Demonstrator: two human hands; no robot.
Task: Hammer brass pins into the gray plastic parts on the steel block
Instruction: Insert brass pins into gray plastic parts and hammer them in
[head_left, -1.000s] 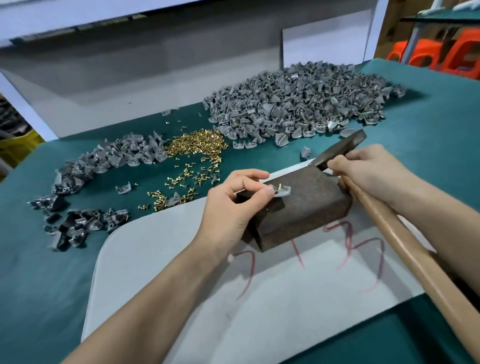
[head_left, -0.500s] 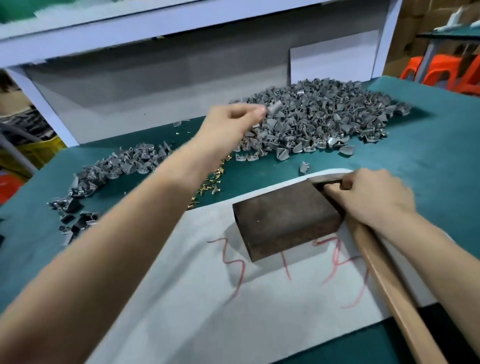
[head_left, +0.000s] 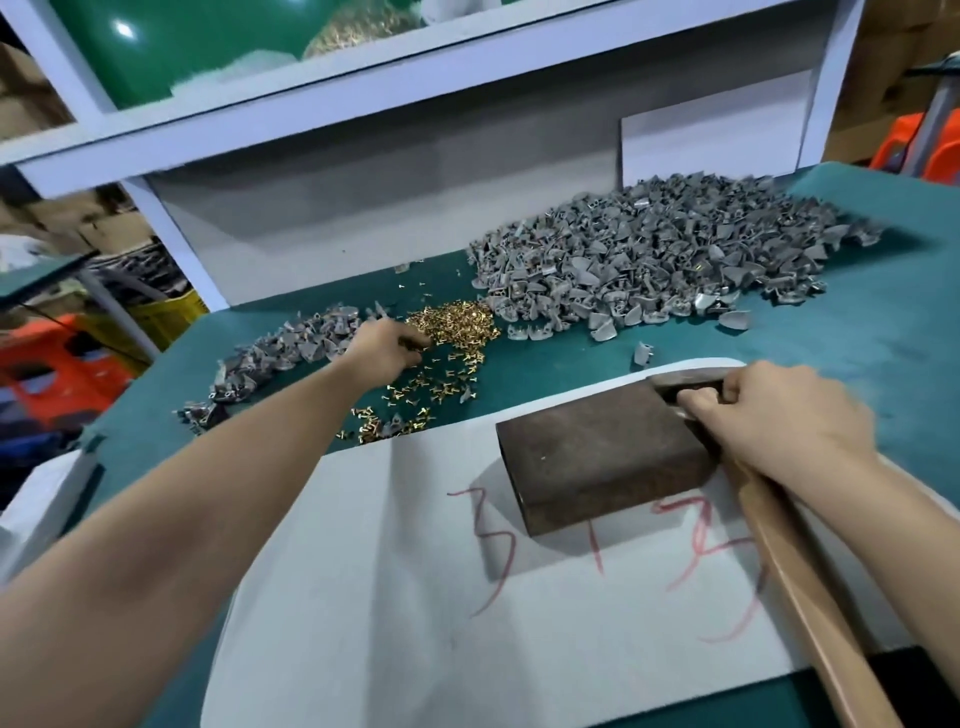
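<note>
Left hand: the left hand (head_left: 387, 345) was stretched far out, at the left edge of the brass pins (head_left: 452, 322). Its fingers were bent down onto the pins, but I could not tell if they held one.
Right hand: the right hand (head_left: 779, 415) was wrapped tight around the hammer (head_left: 810, 597), high up by its head.
Hammer: its dark head lay at the far right corner of the steel block (head_left: 602, 452). Its long wooden handle ran down toward the person.
Steel block: it was brown and sat flat on a white sheet (head_left: 415, 571) with red marks on it.
Brass pins: they were in a shiny heap on the green counter (head_left: 883, 338), with more spread out toward the sheet.
Gray plastic parts: a big pile of gray plastic parts (head_left: 649, 260) lay at the back right. A smaller pile (head_left: 291, 343) lay just left of the pins.
Behind: a pale shelf (head_left: 363, 93) stood over the counter.
</note>
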